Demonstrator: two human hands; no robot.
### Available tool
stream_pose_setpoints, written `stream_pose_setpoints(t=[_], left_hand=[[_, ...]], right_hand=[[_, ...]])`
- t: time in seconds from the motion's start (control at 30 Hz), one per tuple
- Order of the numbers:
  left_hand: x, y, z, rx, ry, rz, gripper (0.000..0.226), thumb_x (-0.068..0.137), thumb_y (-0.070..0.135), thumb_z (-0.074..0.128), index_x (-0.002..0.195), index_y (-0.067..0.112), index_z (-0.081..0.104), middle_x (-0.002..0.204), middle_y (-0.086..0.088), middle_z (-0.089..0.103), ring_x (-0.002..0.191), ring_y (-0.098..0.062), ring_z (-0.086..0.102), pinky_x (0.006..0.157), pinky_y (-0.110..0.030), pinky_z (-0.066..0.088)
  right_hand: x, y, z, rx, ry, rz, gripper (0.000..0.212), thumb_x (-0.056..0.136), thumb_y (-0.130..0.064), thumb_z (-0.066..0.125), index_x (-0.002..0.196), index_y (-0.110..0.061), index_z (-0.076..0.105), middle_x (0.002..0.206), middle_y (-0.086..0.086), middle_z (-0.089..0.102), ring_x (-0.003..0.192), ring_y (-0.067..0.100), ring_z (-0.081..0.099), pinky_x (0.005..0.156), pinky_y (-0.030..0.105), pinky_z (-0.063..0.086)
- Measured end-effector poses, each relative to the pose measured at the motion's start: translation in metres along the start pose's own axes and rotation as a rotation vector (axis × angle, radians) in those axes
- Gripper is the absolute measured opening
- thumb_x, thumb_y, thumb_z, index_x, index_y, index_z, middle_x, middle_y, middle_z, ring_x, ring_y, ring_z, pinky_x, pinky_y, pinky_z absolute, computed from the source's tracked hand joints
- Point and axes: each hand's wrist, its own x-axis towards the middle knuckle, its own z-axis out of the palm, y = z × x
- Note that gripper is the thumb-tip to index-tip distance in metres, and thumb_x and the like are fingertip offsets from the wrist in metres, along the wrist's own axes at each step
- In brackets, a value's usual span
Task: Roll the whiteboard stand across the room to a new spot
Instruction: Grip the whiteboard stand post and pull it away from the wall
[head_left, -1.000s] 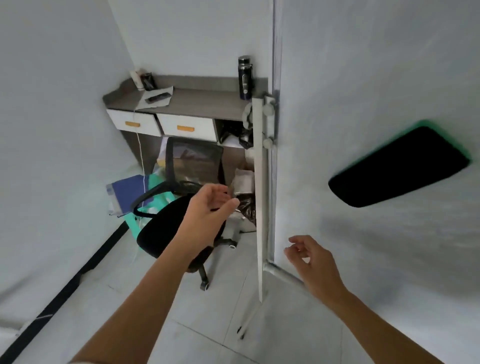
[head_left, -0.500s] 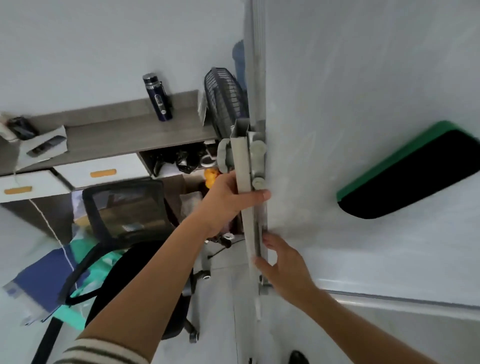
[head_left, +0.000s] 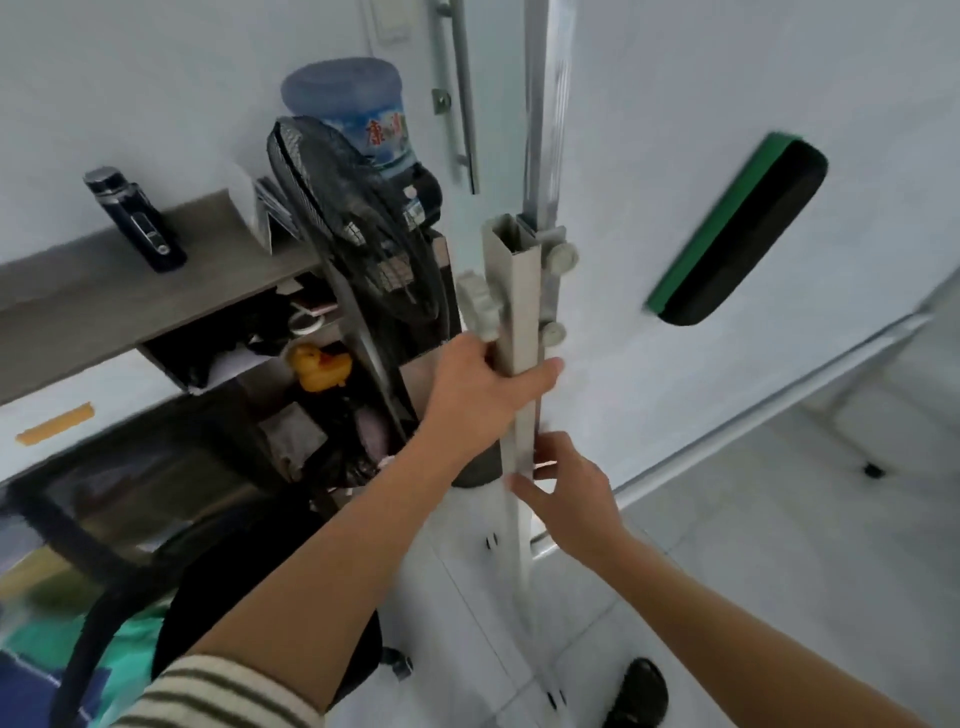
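The whiteboard stand's grey upright post (head_left: 515, 312) rises at centre, with round knobs on its side. The white board (head_left: 675, 130) fills the right of the view, and a green-backed black eraser (head_left: 737, 228) sticks to it. My left hand (head_left: 483, 400) is wrapped around the post just below the knobs. My right hand (head_left: 566, 488) grips the same post lower down, fingers curled on its edge. The board's metal tray rail (head_left: 769, 410) slants down to the right.
A black fan (head_left: 358, 223) and a blue water jug (head_left: 353, 109) stand close left of the post. Behind them is a desk (head_left: 104, 301) with a dark bottle (head_left: 135, 218). A black office chair (head_left: 171, 597) sits lower left. My black shoe (head_left: 641, 691) is on the tiled floor.
Both hands reached from open air onto the post and closed on it. The view has swung right and closer, bringing the fan and jug into sight.
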Motion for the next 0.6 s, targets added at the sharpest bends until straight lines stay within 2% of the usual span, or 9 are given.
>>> stream_pose_setpoints(t=[0.07,0.17,0.3,0.43,0.6], left_hand=[[-0.025,0.005,0.004,0.011,0.021,0.033,0.022,0.074,0.022,0.078,0.077,0.004,0.068,0.077,-0.015,0.073,0.073,-0.021,0.069,0.069,-0.033,0.058],[-0.06,0.013,0.012,0.026,0.044,0.066,0.026,0.074,0.025,0.077,0.079,0.002,0.067,0.076,-0.013,0.073,0.071,-0.02,0.07,0.067,-0.033,0.057],[-0.108,0.023,0.023,0.055,0.091,0.037,0.034,0.071,0.037,0.074,0.078,0.005,0.067,0.074,-0.012,0.072,0.069,-0.021,0.07,0.066,-0.042,0.059],[-0.164,0.037,0.038,0.041,0.165,-0.004,0.032,0.069,0.036,0.073,0.076,0.006,0.065,0.073,-0.012,0.071,0.071,-0.023,0.069,0.067,-0.045,0.058],[-0.238,0.062,0.055,0.06,0.19,-0.05,0.035,0.069,0.037,0.072,0.077,0.004,0.066,0.074,-0.016,0.071,0.07,-0.028,0.069,0.067,-0.048,0.057]], right_hand=[[-0.024,0.001,-0.002,-0.016,0.015,0.021,0.04,0.08,-0.044,0.067,0.111,-0.027,0.049,0.108,-0.011,0.067,0.094,0.012,0.065,0.081,0.033,0.055],[-0.059,0.008,-0.007,-0.09,0.039,-0.01,0.036,0.082,-0.043,0.066,0.108,-0.025,0.048,0.105,-0.01,0.068,0.091,0.013,0.066,0.078,0.033,0.055],[-0.108,0.018,-0.014,-0.161,0.035,-0.094,0.031,0.085,-0.037,0.064,0.105,-0.019,0.048,0.101,-0.004,0.068,0.087,0.017,0.067,0.074,0.033,0.055],[-0.161,0.032,-0.026,-0.181,0.011,-0.172,0.028,0.086,-0.033,0.062,0.101,-0.016,0.046,0.099,-0.001,0.068,0.084,0.023,0.067,0.073,0.036,0.054],[-0.233,0.048,-0.04,-0.189,0.005,-0.169,0.028,0.086,-0.032,0.062,0.098,-0.015,0.044,0.096,0.002,0.067,0.081,0.027,0.067,0.073,0.041,0.054]])
